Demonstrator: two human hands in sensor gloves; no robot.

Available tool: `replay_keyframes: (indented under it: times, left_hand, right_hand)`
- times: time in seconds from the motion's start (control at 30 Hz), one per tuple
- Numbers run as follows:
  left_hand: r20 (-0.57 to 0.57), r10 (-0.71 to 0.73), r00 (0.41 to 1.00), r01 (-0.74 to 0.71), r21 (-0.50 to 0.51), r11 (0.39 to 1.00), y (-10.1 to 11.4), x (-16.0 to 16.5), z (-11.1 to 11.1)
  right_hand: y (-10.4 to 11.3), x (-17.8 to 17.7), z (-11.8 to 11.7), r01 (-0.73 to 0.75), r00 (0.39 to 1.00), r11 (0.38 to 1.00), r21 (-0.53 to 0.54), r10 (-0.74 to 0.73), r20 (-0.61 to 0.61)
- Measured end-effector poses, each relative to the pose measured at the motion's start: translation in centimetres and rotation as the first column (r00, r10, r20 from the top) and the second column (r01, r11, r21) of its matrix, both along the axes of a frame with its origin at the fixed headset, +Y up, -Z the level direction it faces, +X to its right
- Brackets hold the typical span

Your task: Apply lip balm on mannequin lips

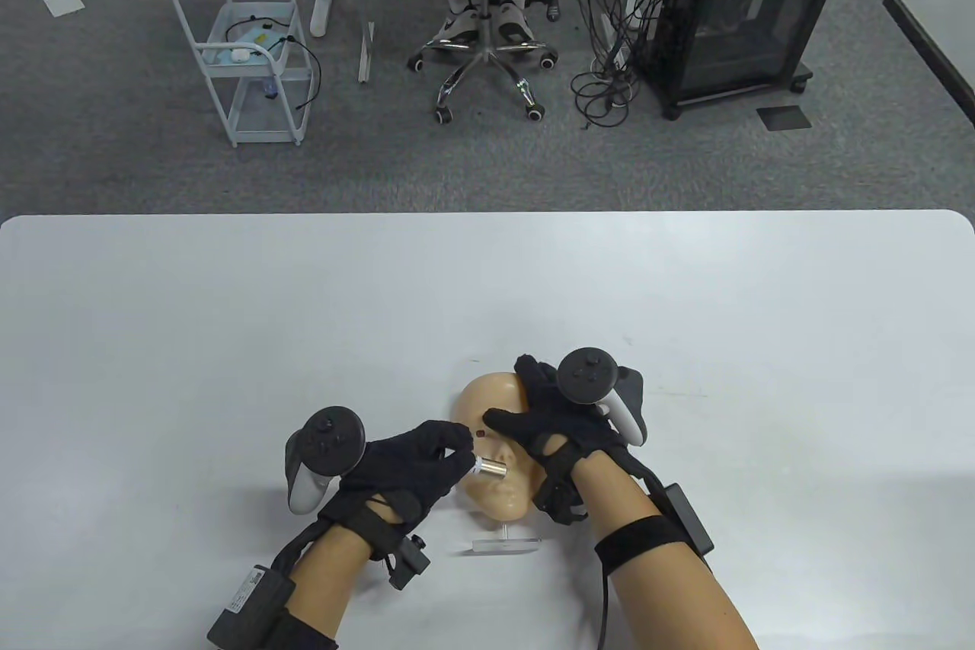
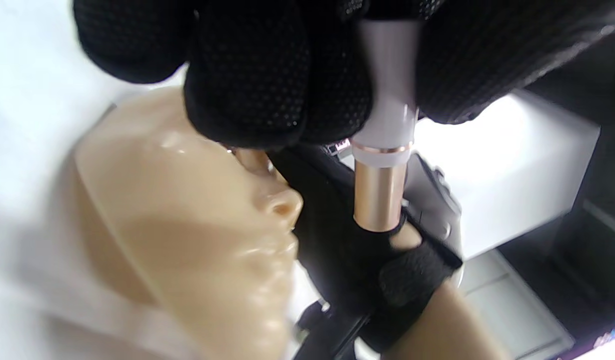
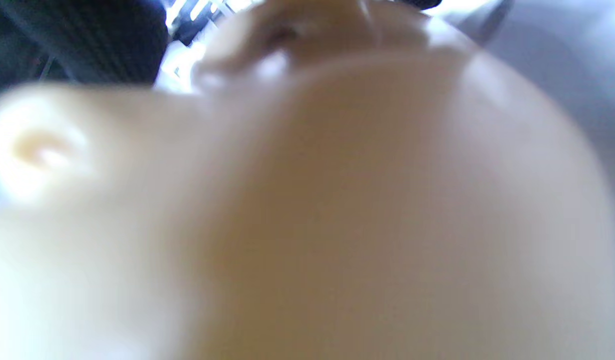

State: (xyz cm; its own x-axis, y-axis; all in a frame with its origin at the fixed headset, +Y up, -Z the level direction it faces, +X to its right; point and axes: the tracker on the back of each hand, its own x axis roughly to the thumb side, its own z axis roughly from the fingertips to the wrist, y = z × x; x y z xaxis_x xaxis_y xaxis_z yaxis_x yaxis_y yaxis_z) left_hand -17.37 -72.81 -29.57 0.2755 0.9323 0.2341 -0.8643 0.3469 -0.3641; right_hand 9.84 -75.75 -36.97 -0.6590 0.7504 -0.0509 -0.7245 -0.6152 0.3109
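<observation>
Two gloved hands at the near middle of the white table (image 1: 152, 315), either side of the mannequin head (image 1: 495, 482). On the left, the left hand (image 1: 396, 475), fingers (image 2: 247, 85) and thumb curled round the white base of the lip balm tube (image 1: 491, 469), pinching it firmly; gold barrel pointing right across the face, over the lower part of the face. Tip of the balm hidden in the left wrist view behind the other glove; contact with the lips not possible to tell. Small dark red spot (image 1: 480, 434) on the face just above the tube, between the two hands.

In the middle, the head lying face up on a clear stand (image 1: 503, 545), chin toward the near edge. On the right, the right hand (image 1: 564, 421) laid over the far right side of the head, fingers spread and bent round its curve, thumb (image 1: 506, 423) reaching left across the face. Right wrist view filled by blurred mannequin skin, one ear barely readable at its left.

Plenty of bare tabletop left, right and far of the hands; less toward the near edge, taken up by both forearms.
</observation>
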Motion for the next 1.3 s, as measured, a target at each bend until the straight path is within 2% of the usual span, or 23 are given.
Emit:
replay_keyframes:
  times: [0.1, 0.17, 0.23, 0.3, 0.37, 0.4, 0.5, 0.57, 0.67, 0.8, 0.97, 1.1, 1.2, 1.3]
  left_hand:
    - [-0.029, 0.091, 0.995, -0.091, -0.023, 0.996, -0.2, -0.6, -0.2]
    - [-0.052, 0.189, 0.981, -0.193, -0.075, 0.978, -0.5, -0.9, -0.3]
    - [-0.055, 0.244, 0.968, -0.249, -0.103, 0.963, -0.6, -1.0, -0.2]
    - [-0.048, 0.263, 0.963, -0.266, -0.075, 0.961, -0.3, -0.9, -0.1]
    - [-0.017, 0.252, 0.968, -0.252, -0.026, 0.967, 0.1, -0.6, 0.0]
    - [-0.011, 0.252, 0.968, -0.252, -0.032, 0.967, 0.2, -0.5, 0.1]
    - [-0.001, 0.300, 0.954, -0.299, -0.087, 0.950, 0.1, 0.1, 0.5]
    - [0.017, 0.271, 0.962, -0.269, -0.067, 0.961, 0.2, 0.5, 0.6]
    - [0.020, 0.244, 0.970, -0.243, -0.060, 0.968, 0.1, 0.9, 0.8]
    - [0.011, 0.237, 0.971, -0.236, -0.074, 0.969, 0.0, 1.2, 1.0]
    - [0.026, 0.258, 0.966, -0.255, -0.082, 0.963, -0.2, 1.5, 1.0]
    - [0.043, 0.255, 0.966, -0.254, -0.031, 0.967, -0.1, 1.7, 0.9]
    - [0.053, 0.240, 0.969, -0.241, 0.012, 0.971, 0.2, 1.8, 1.0]
    - [0.056, 0.268, 0.962, -0.266, -0.041, 0.963, 0.2, 1.7, 1.0]
  right_hand:
    - [2.6, 1.0, 0.9, 0.124, 0.990, 0.988, 0.096, -0.129, 0.051]
    - [4.7, 1.6, 2.1, 0.229, 0.970, 0.960, 0.158, -0.240, 0.051]
    - [5.8, 1.7, 3.2, 0.306, 0.949, 0.938, 0.166, -0.315, 0.032]
    - [6.4, 1.5, 4.8, 0.397, 0.916, 0.910, 0.118, -0.401, 0.007]
    - [6.4, 1.2, 6.3, 0.416, 0.909, 0.908, 0.054, -0.414, -0.043]
    - [6.3, 1.2, 6.8, 0.427, 0.903, 0.903, 0.041, -0.424, -0.065]
    - [6.0, 1.0, 8.5, 0.427, 0.899, 0.892, 0.151, -0.401, -0.175]
    - [5.6, 0.8, 8.8, 0.418, 0.902, 0.869, 0.266, -0.361, -0.237]
    - [5.2, 0.3, 9.0, 0.419, 0.888, 0.877, 0.234, -0.341, -0.309]
    - [5.2, -0.1, 9.2, 0.401, 0.902, 0.854, 0.331, -0.305, -0.305]
    - [4.5, 0.0, 9.2, 0.497, 0.861, 0.819, 0.286, -0.423, -0.283]
    - [4.0, 0.3, 9.0, 0.566, 0.822, 0.787, 0.247, -0.516, -0.239]
    - [4.1, 0.3, 9.1, 0.583, 0.812, 0.770, 0.260, -0.536, -0.231]
    - [4.8, 0.1, 9.6, 0.552, 0.833, 0.757, 0.350, -0.474, -0.286]
